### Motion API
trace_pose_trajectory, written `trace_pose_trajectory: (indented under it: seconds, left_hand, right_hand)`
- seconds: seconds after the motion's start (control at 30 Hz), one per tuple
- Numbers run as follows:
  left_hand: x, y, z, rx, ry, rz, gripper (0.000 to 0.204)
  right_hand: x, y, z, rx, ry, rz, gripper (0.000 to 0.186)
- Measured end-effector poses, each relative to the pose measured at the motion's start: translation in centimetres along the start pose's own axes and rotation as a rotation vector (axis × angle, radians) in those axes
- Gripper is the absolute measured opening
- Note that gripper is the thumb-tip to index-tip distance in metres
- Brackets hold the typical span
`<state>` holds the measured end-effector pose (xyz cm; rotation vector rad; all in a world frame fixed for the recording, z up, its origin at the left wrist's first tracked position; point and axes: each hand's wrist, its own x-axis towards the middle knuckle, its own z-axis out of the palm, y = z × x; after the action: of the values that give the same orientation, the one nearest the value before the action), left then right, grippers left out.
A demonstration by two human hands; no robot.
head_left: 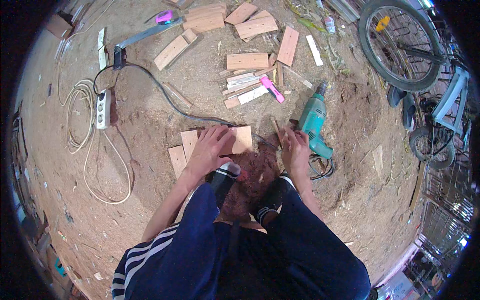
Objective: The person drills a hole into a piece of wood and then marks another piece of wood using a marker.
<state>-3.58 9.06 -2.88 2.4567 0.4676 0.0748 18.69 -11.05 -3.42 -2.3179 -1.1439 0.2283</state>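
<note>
My left hand (209,148) grips a pale wooden board (240,141), fingers bent over it, above two more boards (177,161) that lie on the dirt. My right hand (296,149) has curled fingers beside a thin wood stick (275,129); what they hold, if anything, is unclear. Just right of it lies a teal power drill (312,120), its dark cord coiled below. Another black cord runs behind the boards. My socked feet and dark trousers (315,250) are below both hands.
Wood pieces (247,61) are scattered ahead, with a pink tool (272,90). A metal square (140,37) and pink tape measure (164,17) lie upper left. A white power strip (103,109) with coiled cable is at left. Bicycles (400,45) and sandals (395,95) line the right.
</note>
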Motion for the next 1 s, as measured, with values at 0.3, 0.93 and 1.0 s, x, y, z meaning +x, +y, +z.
trace_pose_trajectory:
  seconds: [0.3,0.93,1.0]
  left_hand:
    - [-1.3,-5.0,0.8,-0.053,0.016,0.129,0.094]
    - [-3.0,-1.6,-1.0,-0.053,0.224,-0.107,0.098]
    - [-3.2,-1.9,-0.7,-0.078,0.235,-0.120,0.097]
  right_hand:
    - [1.4,0.2,3.8,-0.282,0.034,0.053,0.033]
    - [0.8,-5.2,4.5,0.505,-0.375,0.347,0.046]
    - [0.2,-5.0,5.8,0.417,-0.338,0.332,0.047]
